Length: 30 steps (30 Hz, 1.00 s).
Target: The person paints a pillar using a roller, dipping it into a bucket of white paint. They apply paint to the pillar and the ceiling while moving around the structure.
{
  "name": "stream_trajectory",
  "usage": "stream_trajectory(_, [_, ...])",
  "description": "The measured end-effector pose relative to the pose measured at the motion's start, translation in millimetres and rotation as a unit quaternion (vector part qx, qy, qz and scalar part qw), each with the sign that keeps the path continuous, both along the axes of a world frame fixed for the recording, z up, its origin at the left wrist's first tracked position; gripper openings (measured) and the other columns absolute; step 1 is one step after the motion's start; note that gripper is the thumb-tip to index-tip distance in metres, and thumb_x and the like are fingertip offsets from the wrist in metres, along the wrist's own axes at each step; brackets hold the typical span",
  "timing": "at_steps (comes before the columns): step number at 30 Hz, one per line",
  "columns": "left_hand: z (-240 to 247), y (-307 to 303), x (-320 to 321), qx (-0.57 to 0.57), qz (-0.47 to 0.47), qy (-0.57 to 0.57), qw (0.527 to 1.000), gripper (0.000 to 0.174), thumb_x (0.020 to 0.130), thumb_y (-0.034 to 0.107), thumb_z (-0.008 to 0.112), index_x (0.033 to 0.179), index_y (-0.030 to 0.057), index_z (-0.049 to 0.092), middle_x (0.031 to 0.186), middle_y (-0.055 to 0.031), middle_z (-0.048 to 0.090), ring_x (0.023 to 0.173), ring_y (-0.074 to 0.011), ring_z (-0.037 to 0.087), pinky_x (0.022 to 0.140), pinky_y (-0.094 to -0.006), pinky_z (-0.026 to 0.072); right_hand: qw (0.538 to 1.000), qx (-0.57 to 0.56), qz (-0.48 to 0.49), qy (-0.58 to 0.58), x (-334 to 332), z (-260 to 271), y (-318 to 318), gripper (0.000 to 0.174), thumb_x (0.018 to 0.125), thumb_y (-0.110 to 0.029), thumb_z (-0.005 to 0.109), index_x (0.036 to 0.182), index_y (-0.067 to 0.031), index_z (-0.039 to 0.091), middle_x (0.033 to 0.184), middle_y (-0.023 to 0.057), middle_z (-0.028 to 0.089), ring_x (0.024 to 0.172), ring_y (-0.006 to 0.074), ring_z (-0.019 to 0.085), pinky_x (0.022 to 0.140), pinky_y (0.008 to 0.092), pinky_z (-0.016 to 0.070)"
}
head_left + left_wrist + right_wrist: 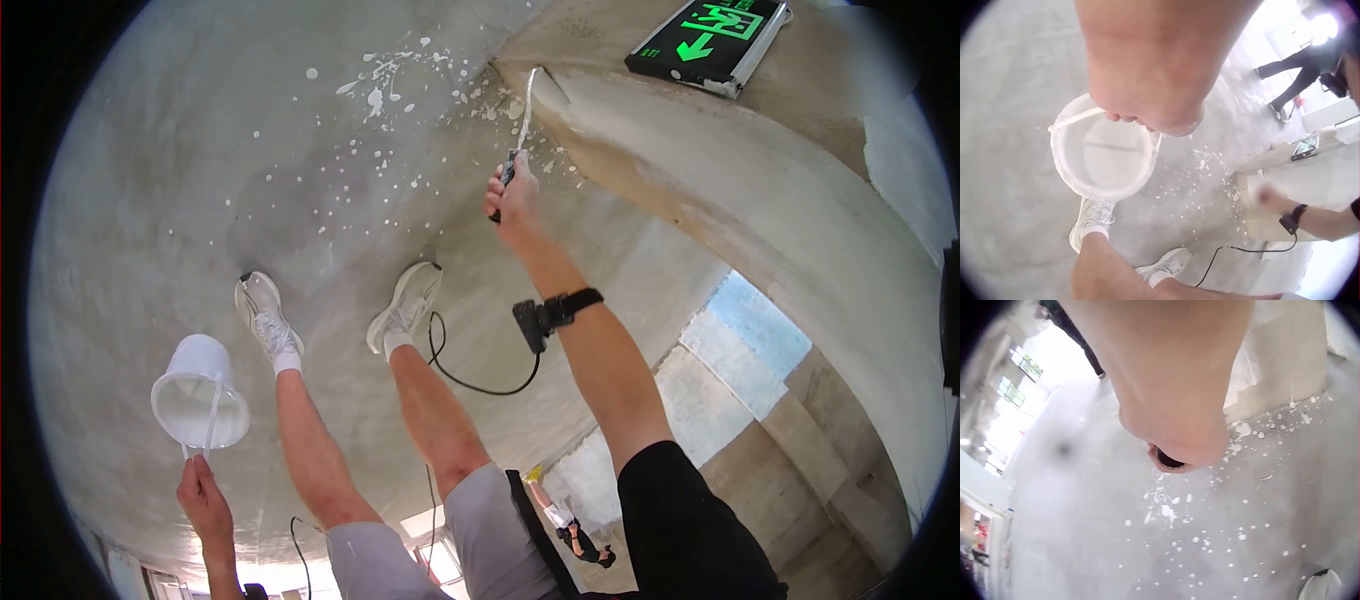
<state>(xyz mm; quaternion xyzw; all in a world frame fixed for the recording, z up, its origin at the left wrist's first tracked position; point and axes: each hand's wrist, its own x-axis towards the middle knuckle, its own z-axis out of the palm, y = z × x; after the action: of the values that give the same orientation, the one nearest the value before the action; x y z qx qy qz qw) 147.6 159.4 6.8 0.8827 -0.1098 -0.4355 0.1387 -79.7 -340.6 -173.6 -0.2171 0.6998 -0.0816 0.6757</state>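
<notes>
My right hand (512, 200) grips the dark handle of a scraper (524, 120), whose pale blade touches the foot of a plastered wall (700, 170). In the right wrist view the handle's round butt end (1168, 461) shows under the right hand (1179, 412). My left hand (205, 495) holds a white bucket (200, 395) by its thin handle, hanging beside my left leg. From the left wrist, the bucket (1104, 156) hangs below the left hand (1147, 75), with white paste inside it.
White splatters (380, 90) dot the grey concrete floor near the wall. My two white shoes (265, 315) stand on it, a black cable (470, 380) trailing behind. A green exit sign (710, 35) sits low on the wall. Another person (1291, 75) stands farther off.
</notes>
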Motion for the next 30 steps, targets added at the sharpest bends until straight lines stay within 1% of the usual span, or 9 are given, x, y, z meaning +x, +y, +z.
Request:
stream_trajectory(3, [6,-3,0,-0.002,0.003,-0.009,1.000,0.038,0.101,0.022,0.041,0.071,-0.0010,0.038,0.058,-0.0027,0.025,0.056,-0.0107,0.024,0.049,-0.0306,0.0203,0.998,-0.043,0.024,0.031,11,44,8,0.045,0.096,-0.054,0.034,0.079,-0.0136,0.043,0.053,-0.0036,0.034,0.040,0.0089,0.030,0.037,0.0257,0.0261])
stream_trajectory(5, [6,0,-3,-0.016,0.010,-0.007,1.000,0.039,0.101,0.023,0.041,0.071,-0.0013,0.038,0.058,-0.0025,0.025,0.056,-0.0108,0.024,0.049,-0.0308,0.0204,0.999,-0.029,0.006,-0.031,12,85,12,0.045,0.096,-0.054,0.034,0.079,-0.0136,0.044,0.054,-0.0038,0.034,0.039,0.0088,0.029,0.036,0.0255,0.0253])
stream_trajectory(11, [18,-22,-2,-0.010,0.014,-0.008,1.000,0.038,0.101,0.027,0.040,0.073,0.0004,0.039,0.061,0.0000,0.029,0.058,-0.0092,0.028,0.050,-0.0281,0.0234,0.998,-0.051,-0.048,-0.004,6,181,13,0.044,0.096,-0.054,0.035,0.079,-0.0139,0.045,0.053,-0.0045,0.033,0.036,0.0078,0.025,0.034,0.0239,0.0216])
stream_trajectory(16, [23,-36,-5,-0.044,0.019,-0.013,0.999,0.039,0.101,0.028,0.041,0.074,0.0004,0.040,0.060,-0.0002,0.029,0.058,-0.0094,0.028,0.050,-0.0283,0.0228,0.995,-0.080,-0.055,0.001,-1,249,18,0.047,0.095,-0.057,0.035,0.077,-0.0136,0.044,0.052,-0.0035,0.033,0.035,0.0081,0.026,0.033,0.0241,0.0233])
stream_trajectory(17, [23,-38,-6,-0.053,0.022,-0.015,0.998,0.039,0.101,0.026,0.041,0.072,-0.0003,0.038,0.059,-0.0017,0.026,0.057,-0.0106,0.025,0.049,-0.0302,0.0211,0.994,-0.098,-0.047,0.002,0,258,18,0.048,0.095,-0.057,0.035,0.077,-0.0134,0.044,0.052,-0.0035,0.034,0.035,0.0079,0.026,0.033,0.0238,0.0233])
stream_trajectory(20, [24,-47,-6,-0.071,0.022,-0.019,0.997,0.040,0.101,0.025,0.042,0.071,-0.0008,0.036,0.059,-0.0033,0.023,0.057,-0.0119,0.023,0.049,-0.0322,0.0194,0.997,-0.067,-0.037,0.019,-8,257,14,0.049,0.096,-0.057,0.033,0.077,-0.0129,0.044,0.052,-0.0037,0.034,0.035,0.0077,0.026,0.033,0.0241,0.0231])
stream_trajectory(23, [21,-44,-5,-0.073,0.010,-0.020,0.997,0.040,0.101,0.025,0.041,0.071,-0.0007,0.035,0.059,-0.0036,0.023,0.057,-0.0121,0.023,0.049,-0.0323,0.0194,0.999,-0.036,-0.009,0.024,-5,228,5,0.049,0.096,-0.056,0.034,0.077,-0.0126,0.044,0.052,-0.0039,0.034,0.035,0.0080,0.028,0.033,0.0246,0.0237])
stream_trajectory(27, [22,-42,-5,-0.070,0.014,-0.020,0.997,0.040,0.101,0.025,0.040,0.072,-0.0009,0.036,0.059,-0.0033,0.023,0.057,-0.0118,0.023,0.049,-0.0324,0.0194,0.998,-0.042,0.011,0.044,12,171,2,0.048,0.096,-0.056,0.035,0.077,-0.0124,0.044,0.052,-0.0036,0.033,0.037,0.0085,0.029,0.034,0.0252,0.0242])
stream_trajectory(30, [18,-28,-5,-0.055,0.018,-0.023,0.998,0.039,0.101,0.025,0.040,0.073,-0.0015,0.038,0.059,-0.0026,0.024,0.057,-0.0112,0.023,0.049,-0.0324,0.0192,0.996,-0.081,0.001,0.039,22,159,7,0.048,0.096,-0.055,0.035,0.077,-0.0121,0.043,0.052,-0.0031,0.033,0.037,0.0088,0.028,0.035,0.0254,0.0246])
